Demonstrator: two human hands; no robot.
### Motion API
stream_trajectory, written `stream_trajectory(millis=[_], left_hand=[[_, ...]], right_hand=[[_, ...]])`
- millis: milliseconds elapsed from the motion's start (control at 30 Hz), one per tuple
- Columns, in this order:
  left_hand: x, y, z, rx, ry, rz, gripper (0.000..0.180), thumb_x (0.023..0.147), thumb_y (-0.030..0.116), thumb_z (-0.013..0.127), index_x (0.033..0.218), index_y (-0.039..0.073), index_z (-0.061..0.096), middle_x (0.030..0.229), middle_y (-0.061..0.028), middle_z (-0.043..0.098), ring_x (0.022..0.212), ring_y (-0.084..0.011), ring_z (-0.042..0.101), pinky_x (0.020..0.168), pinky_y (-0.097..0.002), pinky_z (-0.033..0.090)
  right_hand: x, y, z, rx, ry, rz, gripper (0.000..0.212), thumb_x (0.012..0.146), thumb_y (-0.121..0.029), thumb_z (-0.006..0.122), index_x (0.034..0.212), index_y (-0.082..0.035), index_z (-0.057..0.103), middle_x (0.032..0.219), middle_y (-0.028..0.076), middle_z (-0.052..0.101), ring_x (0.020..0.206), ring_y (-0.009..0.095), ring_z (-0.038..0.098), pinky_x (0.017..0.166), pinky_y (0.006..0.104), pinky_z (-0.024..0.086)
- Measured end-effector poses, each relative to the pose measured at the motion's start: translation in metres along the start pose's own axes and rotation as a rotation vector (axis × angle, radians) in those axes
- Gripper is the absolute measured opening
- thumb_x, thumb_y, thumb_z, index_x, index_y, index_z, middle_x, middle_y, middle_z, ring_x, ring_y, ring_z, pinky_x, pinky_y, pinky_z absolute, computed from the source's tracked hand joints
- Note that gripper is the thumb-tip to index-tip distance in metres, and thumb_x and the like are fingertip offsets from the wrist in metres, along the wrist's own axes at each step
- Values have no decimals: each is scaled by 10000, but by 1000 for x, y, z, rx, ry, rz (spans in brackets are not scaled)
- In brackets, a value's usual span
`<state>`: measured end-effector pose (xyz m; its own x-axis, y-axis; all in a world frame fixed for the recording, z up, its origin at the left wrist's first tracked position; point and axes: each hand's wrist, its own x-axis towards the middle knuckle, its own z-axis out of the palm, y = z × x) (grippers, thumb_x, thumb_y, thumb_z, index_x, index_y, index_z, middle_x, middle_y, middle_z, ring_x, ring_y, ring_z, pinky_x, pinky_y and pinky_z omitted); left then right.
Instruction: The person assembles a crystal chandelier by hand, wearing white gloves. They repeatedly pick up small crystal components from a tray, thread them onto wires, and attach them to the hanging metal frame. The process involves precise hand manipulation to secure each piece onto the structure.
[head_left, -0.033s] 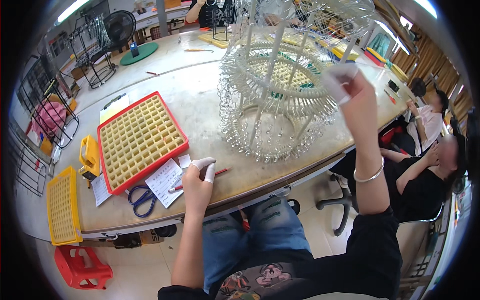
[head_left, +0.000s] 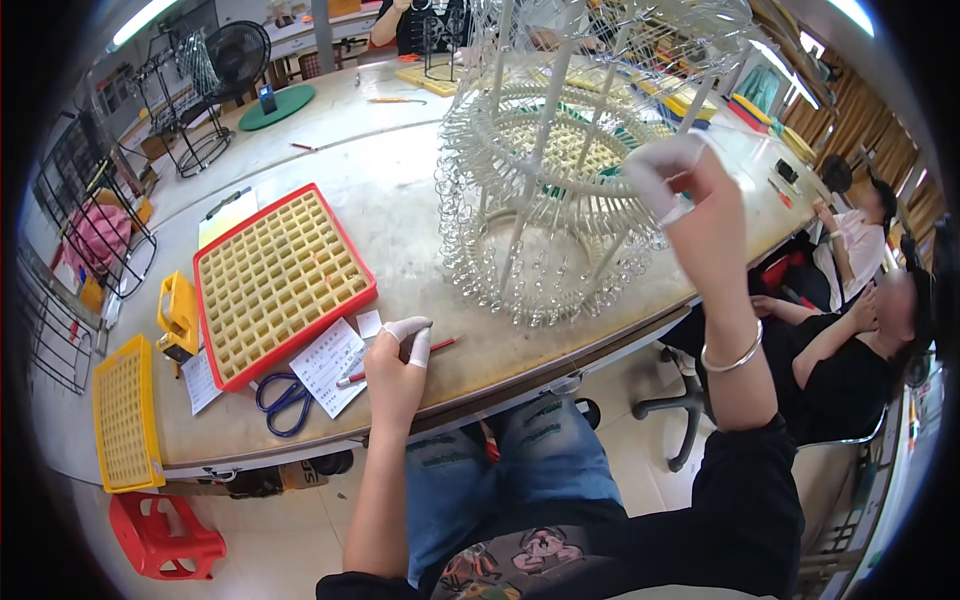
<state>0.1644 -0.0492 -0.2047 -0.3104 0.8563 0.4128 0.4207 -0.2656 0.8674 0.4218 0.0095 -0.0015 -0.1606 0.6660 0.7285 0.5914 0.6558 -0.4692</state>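
Note:
My left hand (head_left: 396, 372) rests at the table's front edge with white covers on its fingertips. Its fingers are bent together, and anything between them is too small to make out. Beside and partly behind it lies a red pencil (head_left: 445, 343). My right hand (head_left: 695, 190), also with white fingertip covers, is raised at the right side of a tall round rack (head_left: 545, 130). Thumb and finger curl toward each other there; what they hold, if anything, cannot be made out. Many clear, glossy loops and rings hang from the rack's tiers.
Left of my left hand lie a red tray (head_left: 370, 290) with a yellow grid, paper slips (head_left: 330, 370) and dark-blue-handled scissors (head_left: 284, 405). A yellow tape dispenser (head_left: 180, 315) and a yellow grid tray (head_left: 128, 415) stand farther left. Two seated people (head_left: 850, 340) are at the right.
My right hand has moved slightly left, closer to the rack, and its wrist bangle has shifted with it. My left hand stays in place.

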Motion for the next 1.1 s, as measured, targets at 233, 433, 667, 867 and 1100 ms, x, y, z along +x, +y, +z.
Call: stream_trajectory(millis=[233, 433, 667, 867, 1100], left_hand=[[0, 7, -2, 7, -36, -31, 114, 814, 22, 612, 926, 16, 635, 802, -64, 604, 709, -117, 571, 646, -243, 450], [1, 6, 1, -7, -8, 5, 115, 802, -7, 605, 911, 8, 637, 773, -68, 590, 636, -114, 532, 583, -240, 426], [1, 8, 0, -10, -24, -10, 115, 801, -14, 605, 911, 3, 633, 771, -67, 586, 636, -118, 530, 584, -237, 424], [2, 8, 0, -26, -10, 0, 117, 801, -16, 605, 912, 6, 633, 766, -65, 580, 632, -118, 522, 581, -241, 422], [1, 8, 0, -5, -20, -22, 115, 798, -17, 606, 907, 7, 634, 773, -74, 589, 641, -128, 538, 586, -245, 428]], right_hand=[[-1, -20, 37, -96, 34, -86, 173, 729, -119, 718, 886, -63, 673, 795, 34, 590, 715, 121, 546, 631, 241, 448], [5, -20, 41, 23, 42, 63, 139, 718, -103, 721, 844, -58, 686, 765, 21, 592, 676, 97, 528, 629, 233, 425], [4, -14, 45, 126, 90, 62, 120, 722, -98, 716, 815, -33, 677, 784, 21, 600, 686, 88, 538, 652, 218, 442], [2, -6, 41, 139, 13, 28, 112, 732, -99, 709, 816, -36, 668, 821, 30, 604, 745, 100, 565, 674, 227, 467], [2, -3, 36, 138, -39, -18, 102, 723, -87, 712, 791, -39, 654, 847, 34, 595, 793, 112, 574, 702, 241, 487]])
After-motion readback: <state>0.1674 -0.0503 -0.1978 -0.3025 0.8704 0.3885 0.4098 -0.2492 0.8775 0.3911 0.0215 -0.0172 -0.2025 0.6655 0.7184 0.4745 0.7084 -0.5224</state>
